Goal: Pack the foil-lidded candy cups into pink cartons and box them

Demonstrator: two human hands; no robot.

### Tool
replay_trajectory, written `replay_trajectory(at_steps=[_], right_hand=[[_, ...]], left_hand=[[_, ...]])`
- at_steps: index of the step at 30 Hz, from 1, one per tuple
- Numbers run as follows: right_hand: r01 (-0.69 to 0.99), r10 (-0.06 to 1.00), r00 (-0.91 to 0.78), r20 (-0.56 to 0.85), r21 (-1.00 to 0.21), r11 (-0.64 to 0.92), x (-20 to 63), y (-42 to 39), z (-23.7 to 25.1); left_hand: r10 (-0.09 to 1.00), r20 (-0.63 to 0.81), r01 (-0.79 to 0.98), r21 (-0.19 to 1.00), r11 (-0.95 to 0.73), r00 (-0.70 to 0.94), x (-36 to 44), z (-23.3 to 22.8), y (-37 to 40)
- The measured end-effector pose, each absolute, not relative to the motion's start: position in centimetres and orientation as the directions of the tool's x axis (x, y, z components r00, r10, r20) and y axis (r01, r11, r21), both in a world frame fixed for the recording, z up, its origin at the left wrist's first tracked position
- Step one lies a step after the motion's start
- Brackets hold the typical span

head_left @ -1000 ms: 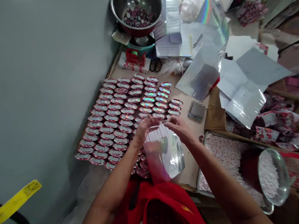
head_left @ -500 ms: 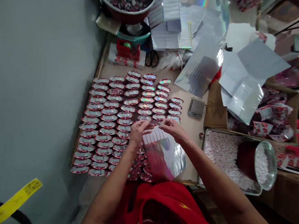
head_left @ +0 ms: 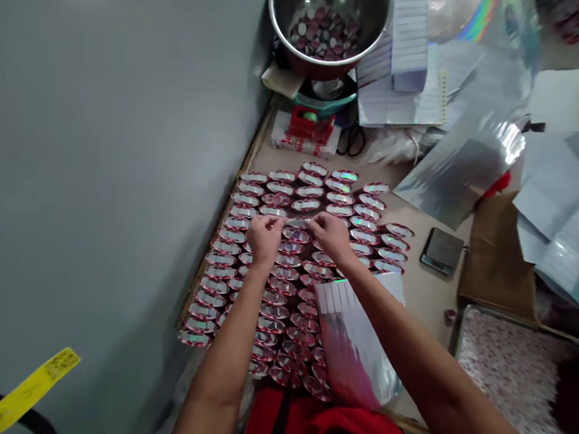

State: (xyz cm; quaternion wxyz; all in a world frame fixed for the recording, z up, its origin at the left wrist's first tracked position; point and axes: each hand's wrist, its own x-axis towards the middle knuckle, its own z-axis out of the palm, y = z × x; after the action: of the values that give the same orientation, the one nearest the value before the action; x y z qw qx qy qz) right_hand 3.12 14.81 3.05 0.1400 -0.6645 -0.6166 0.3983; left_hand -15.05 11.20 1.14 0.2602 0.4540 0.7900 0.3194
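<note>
My left hand and my right hand pinch the two ends of a thin pale sticker strip, stretched level between the fingertips. Both hands are over the rows of small red-rimmed containers, close above one in the upper middle. Many of the containers carry a whitish or shiny strip across the top; I cannot make out what is inside. Below my right forearm lies a silvery sheet of sticker strips, its upper edge divided into narrow white bands. My forearms hide part of the rows.
A steel bowl with small discs stands at the back, near a red tape dispenser and black scissors. At right are a small scale, a cardboard box, silvery sheets and a tray of pinkish granules.
My hands have moved from the sheet's top edge to over the containers farther back, with the strip stretched between them. The camera view has swung to the left.
</note>
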Motion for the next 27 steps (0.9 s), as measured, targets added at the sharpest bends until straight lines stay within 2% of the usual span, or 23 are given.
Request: replay_trajectory(at_steps=[4, 7, 15, 27], right_hand=[[0.873, 0.936, -0.075, -0.344, -0.476, -0.105, -2.4, 20.0, 2.1], [0.906, 0.917, -0.079, -0.392, -0.411, -0.098, -4.3, 22.0, 1.2], [0.913, 0.898, -0.078, -0.434, -0.392, -0.11, -5.0, 22.8, 0.1], [0.928, 0.898, -0.069, -0.435, -0.359, -0.103, -5.7, 22.7, 0.3]], left_hand=[[0.859, -0.023, 0.687, 0.59, 0.425, -0.512, -18.4, -0.1, 15.9], [0.851, 0.012, 0.722, 0.535, 0.438, -0.525, -19.4, -1.4, 17.5], [0.87, -0.017, 0.739, 0.518, 0.43, -0.493, -20.2, -3.4, 17.9], [0.869, 0.019, 0.744, 0.525, 0.412, -0.494, -19.7, -2.7, 17.8]])
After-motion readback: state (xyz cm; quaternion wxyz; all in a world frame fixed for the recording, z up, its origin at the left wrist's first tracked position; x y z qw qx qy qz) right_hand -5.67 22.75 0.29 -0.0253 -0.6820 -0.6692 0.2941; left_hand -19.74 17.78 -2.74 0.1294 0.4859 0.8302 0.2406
